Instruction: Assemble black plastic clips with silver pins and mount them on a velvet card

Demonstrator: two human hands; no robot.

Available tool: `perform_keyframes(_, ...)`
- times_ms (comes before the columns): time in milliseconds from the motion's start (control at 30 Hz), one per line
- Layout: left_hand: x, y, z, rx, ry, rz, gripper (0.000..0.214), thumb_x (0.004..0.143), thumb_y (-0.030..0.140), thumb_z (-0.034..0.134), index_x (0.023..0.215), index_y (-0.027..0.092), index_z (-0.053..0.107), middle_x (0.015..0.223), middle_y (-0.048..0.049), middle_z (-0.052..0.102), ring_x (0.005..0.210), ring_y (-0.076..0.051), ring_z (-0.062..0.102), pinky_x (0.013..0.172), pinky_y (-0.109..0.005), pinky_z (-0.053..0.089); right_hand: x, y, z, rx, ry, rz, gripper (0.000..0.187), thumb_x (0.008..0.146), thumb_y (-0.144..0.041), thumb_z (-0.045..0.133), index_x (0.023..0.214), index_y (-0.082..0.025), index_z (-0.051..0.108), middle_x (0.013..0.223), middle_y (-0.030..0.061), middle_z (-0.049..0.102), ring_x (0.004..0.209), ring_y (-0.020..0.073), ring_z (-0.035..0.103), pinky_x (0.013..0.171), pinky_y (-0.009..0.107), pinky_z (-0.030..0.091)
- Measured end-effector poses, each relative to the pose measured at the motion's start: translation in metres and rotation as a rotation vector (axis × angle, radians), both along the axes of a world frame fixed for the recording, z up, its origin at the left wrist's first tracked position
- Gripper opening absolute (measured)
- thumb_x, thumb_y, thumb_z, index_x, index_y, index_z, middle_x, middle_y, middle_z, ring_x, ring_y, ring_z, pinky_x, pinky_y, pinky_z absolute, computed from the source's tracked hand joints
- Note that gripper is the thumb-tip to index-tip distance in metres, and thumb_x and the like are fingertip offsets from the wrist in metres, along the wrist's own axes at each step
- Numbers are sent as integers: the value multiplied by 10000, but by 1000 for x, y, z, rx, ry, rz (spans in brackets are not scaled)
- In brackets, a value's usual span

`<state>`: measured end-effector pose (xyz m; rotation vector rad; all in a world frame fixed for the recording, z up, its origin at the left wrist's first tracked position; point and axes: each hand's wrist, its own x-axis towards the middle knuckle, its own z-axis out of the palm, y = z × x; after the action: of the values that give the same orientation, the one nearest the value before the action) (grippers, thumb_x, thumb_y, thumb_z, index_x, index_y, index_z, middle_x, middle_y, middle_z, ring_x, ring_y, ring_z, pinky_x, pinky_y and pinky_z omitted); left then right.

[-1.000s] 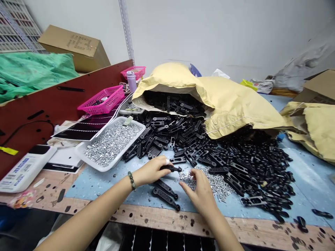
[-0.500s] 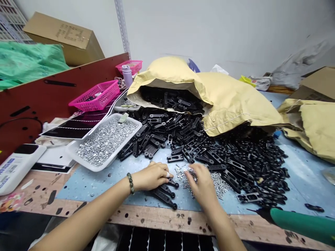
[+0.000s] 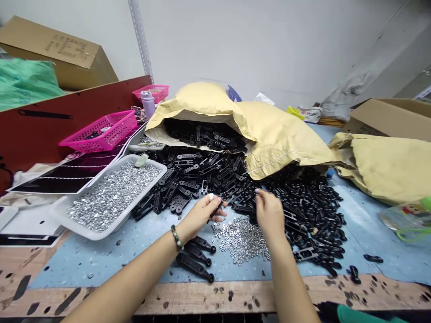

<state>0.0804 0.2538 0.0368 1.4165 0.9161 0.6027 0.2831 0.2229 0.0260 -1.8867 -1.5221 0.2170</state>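
Left hand point(image 3: 202, 216), green-beaded bracelet point(image 3: 176, 237) at wrist, clamped on small black plastic link point(image 3: 216, 211). Right hand point(image 3: 270, 213) loosely curled at edge of black heap; cannot tell if pinching anything. Below it, loose silver screws and nuts point(image 3: 240, 240) on pale blue mat point(image 3: 101, 264). Three black slotted plastic arms point(image 3: 194, 264) beside left wrist. Farther: white tray point(image 3: 88, 234) of silver washers, heap of black plastic links point(image 3: 310, 229), tan paper sack point(image 3: 286, 139).

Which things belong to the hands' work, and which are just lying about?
In use: left hand gripping black slotted link; right hand beside the heaped black links; loose screws and nuts.
Lying about: white tray of nuts, pink basket, yellow paper sack, cardboard box.
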Motion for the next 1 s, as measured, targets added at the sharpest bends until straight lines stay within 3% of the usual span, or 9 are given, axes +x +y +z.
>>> perform_keyframes(100,6,0,-5,-113,59,-63,362,883,524,430,841,168,479,883,-92,662,631,-135,620,491,-228,456,35,34,0,-72,12,-137,270,785,-159,540,1027,-152,661,978,172,654,997,328,564,901,491,380)
perform_keyframes(233,14,7,-12,-110,136,-24,274,901,433,403,794,183,432,802,-58,631,617,-130,603,486,-222,449,50,59,-1,-120,99,-145,101,667,-102,623,717,-180,663,729,102,649,844,318,621,832,476,423)
perform_keyframes(367,11,13,-5,42,171,5,208,920,382,348,817,212,408,704,28,553,538,-107,522,480,-215,399,37,36,5,7,240,-46,166,799,-242,528,902,-181,642,940,107,657,846,248,637,826,418,461)
perform_keyframes(433,6,11,1,132,198,-27,152,899,347,401,819,219,425,669,51,517,548,-111,496,506,-218,389,20,16,10,49,332,70,241,854,-335,472,974,-192,625,1015,94,654,846,213,645,776,359,498)
perform_keyframes(500,-1,6,8,220,232,-63,76,876,289,438,845,222,454,687,49,521,611,-128,510,562,-229,400,-2,-1,14,54,414,214,233,834,-386,535,942,-206,638,988,67,669,853,202,643,742,321,514)
perform_keyframes(667,-14,-6,19,451,295,-124,146,888,323,477,973,208,509,901,-12,606,824,-184,561,730,-280,425,-42,-19,24,174,478,492,72,836,-243,596,873,-223,654,903,40,663,859,187,621,771,314,493)
perform_keyframes(833,-26,-7,25,625,379,-149,207,923,370,449,969,192,547,904,-50,629,819,-213,577,750,-314,423,-50,-23,26,205,474,534,80,847,-191,585,897,-227,636,929,33,657,882,179,613,782,304,485)
perform_keyframes(1000,-37,-12,30,720,460,-175,210,904,387,487,892,204,589,829,-53,643,769,-223,596,728,-307,419,-58,-27,17,64,571,493,101,836,-285,617,896,-206,635,881,34,666,804,186,616,720,302,493)
